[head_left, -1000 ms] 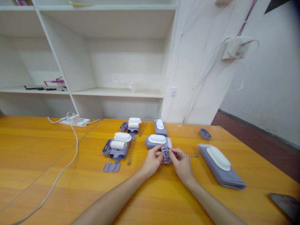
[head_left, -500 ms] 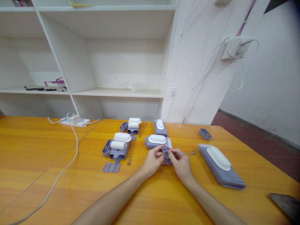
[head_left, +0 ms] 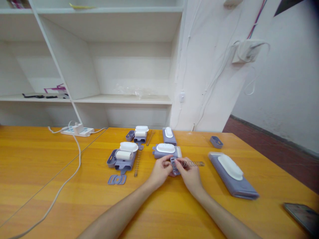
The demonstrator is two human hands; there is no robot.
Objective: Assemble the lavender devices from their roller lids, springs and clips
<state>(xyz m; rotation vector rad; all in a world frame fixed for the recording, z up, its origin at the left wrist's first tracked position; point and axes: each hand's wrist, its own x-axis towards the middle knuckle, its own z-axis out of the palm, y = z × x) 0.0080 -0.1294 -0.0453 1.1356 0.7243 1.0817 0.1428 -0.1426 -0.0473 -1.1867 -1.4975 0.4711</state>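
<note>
My left hand and my right hand meet over the table, both closed on a small purple plastic plate with cut-outs. A metal coil spring sticks out to the right beyond my right fingers; whether they also grip it, I cannot tell. Just behind my hands lies a purple case with a white bristled brush head. A similar flat purple plate rests on the table to the left. Beside it are a purple case with white parts and another spring.
More purple cases with white pads stand at the back and at the right. A purple oval cap sits back right, a phone front right. A power strip with a white cable lies left, before white shelves.
The whole view has shifted slightly, so things appear a little further left. Both hands stay on the small purple plate, which has turned slightly between the fingers.
</note>
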